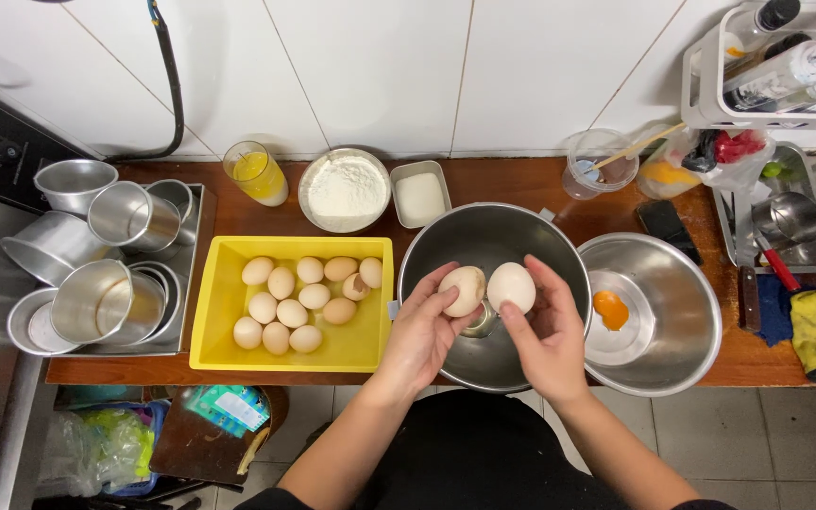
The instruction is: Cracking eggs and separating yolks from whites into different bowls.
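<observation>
Hands: my left hand (419,331) grips a tan egg half (463,290), fingers curled round it; my right hand (548,332) grips a paler egg half (511,286) the same way.
Shell halves: they touch each other, held over the big round steel mixing bowl (427,260) at the front edge of the brown wooden counter (507,179).
Right of it: a second, shallower steel bowl (691,331) touches the first, with one orange yolk (610,309) lying inside.
Left of it: a yellow plastic tray (214,316) holds a cluster of whole brown eggs (299,300).
Back edge: a round bowl of white flour (344,189), a small rectangular tin of white powder (420,193), and a glass of yellow liquid (256,174).
Far left end: stacked round aluminium cake tins (106,274).
</observation>
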